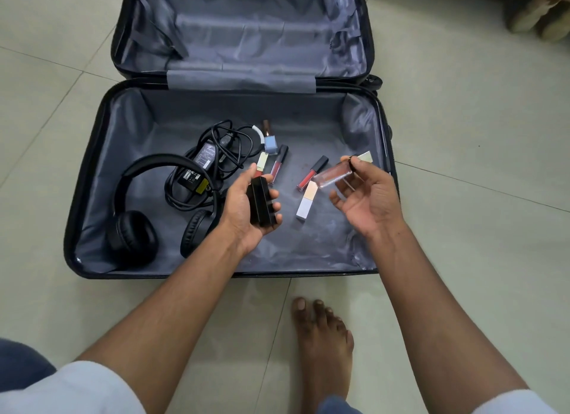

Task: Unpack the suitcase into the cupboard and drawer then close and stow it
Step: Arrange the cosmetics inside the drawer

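A black suitcase [89, 197] lies open on the tiled floor, its grey-lined lid [246, 28] folded back. My left hand [243, 210] is palm up over the near half and grips a black ridged case [262, 205]. To its right, my right hand [370, 197] pinches a clear pink lip gloss tube [334, 174] between thumb and fingers. Loose in the suitcase lie black headphones [135, 231], a charger with coiled black cables [206, 160], several lip gloss tubes [311, 174] and a silver and gold tube [307, 201].
My bare foot [324, 339] rests on the floor just in front of the suitcase. Pale wooden furniture legs [539, 15] stand at the far right. Pale floor tiles [478, 120] surround the suitcase on both sides.
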